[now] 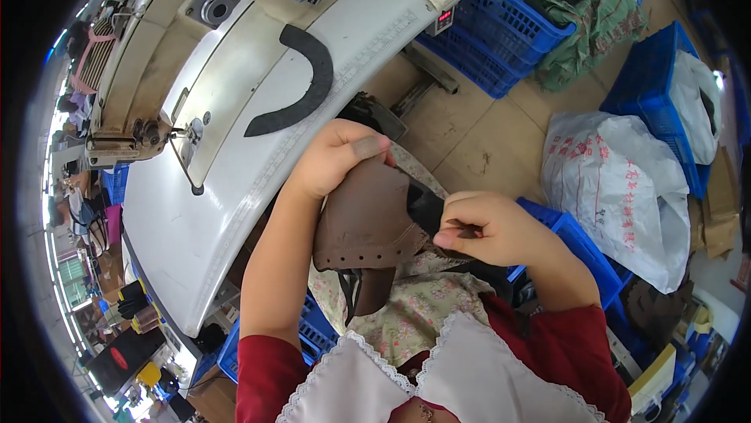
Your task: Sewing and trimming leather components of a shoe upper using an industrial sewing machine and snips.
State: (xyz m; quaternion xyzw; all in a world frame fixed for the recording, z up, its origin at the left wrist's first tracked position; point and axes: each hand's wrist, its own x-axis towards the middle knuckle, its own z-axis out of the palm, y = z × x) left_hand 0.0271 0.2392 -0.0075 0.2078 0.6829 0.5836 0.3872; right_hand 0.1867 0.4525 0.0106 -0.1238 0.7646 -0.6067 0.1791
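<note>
Right now you are pinching the brown perforated leather shoe upper [366,224] over your lap, left hand [338,155] closed on its top edge, right hand [486,227] gripping its dark lining, stretching it flat for inspection.

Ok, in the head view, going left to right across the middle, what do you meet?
Sewing machine head → white machine table → left hand → brown leather shoe upper → right hand → white plastic bag

A black curved strip [301,83] lies on the white sewing table [180,220], blue crates [501,36] beyond.
</note>
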